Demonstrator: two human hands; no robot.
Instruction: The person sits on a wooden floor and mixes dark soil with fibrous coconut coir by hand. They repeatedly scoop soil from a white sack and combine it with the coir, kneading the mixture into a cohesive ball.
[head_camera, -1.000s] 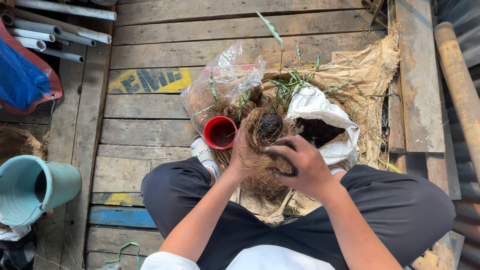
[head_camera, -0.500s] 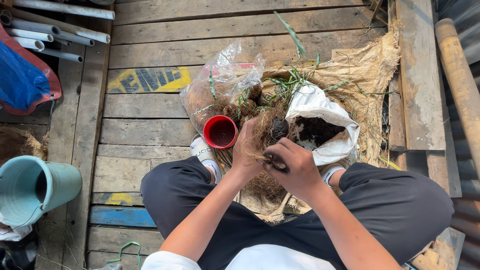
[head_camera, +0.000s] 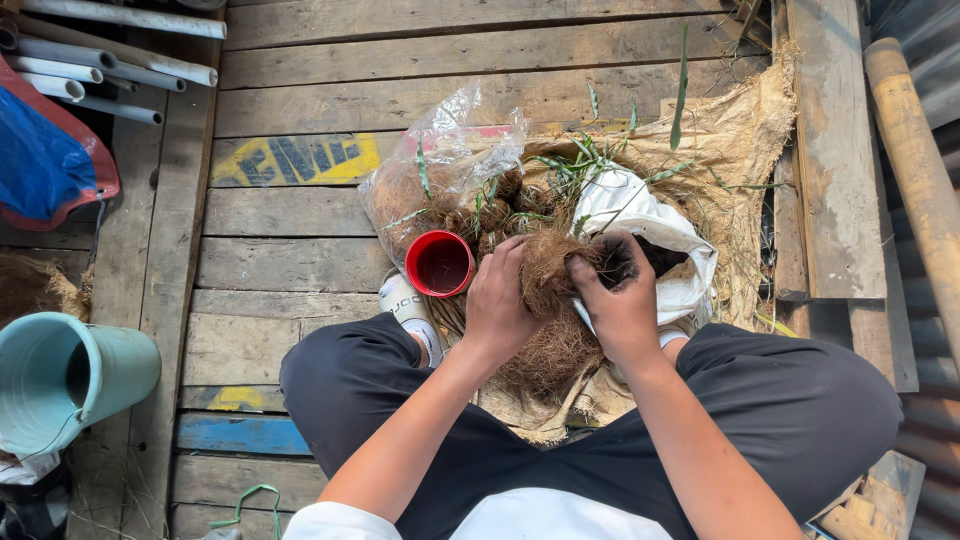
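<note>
1. A person sits cross-legged on a floor of weathered wooden planks (head_camera: 300, 215), seen from above, with both bare hands working in front of the knees.
2. The thing in hand is a clump of brown coconut fibre (head_camera: 548, 272), dry, stringy and matted, shaped into a rough ball. It sits near the middle of the scene, just right of a red cup.
3. The left hand (head_camera: 497, 300) cups the clump from the left, fingers curled around its side in a firm grasp.
4. The right hand (head_camera: 622, 300) grips the right side of the clump, its fingertips dark with soil and pressed into the fibre.
5. More loose fibre (head_camera: 555, 360) hangs below the hands, over a piece of tan burlap sacking (head_camera: 735, 140) spread on the planks.
6. One red cup (head_camera: 439, 264) stands upright, open and dark inside, touching the near edge of a clear plastic bag (head_camera: 440, 150) holding more brown husk.
7. One white bag (head_camera: 640, 215) lies open just beyond the right hand, with dark soil showing inside.
8. Thin green grass-like leaves (head_camera: 585, 155) stick up between the two bags.
9. One pale teal bucket (head_camera: 70, 375) lies tilted at the near left.
10. Several grey pipes (head_camera: 120, 60) lie at the far left; I count about five.
11. One blue sheet with a red edge (head_camera: 45, 160) lies below the pipes.
</note>
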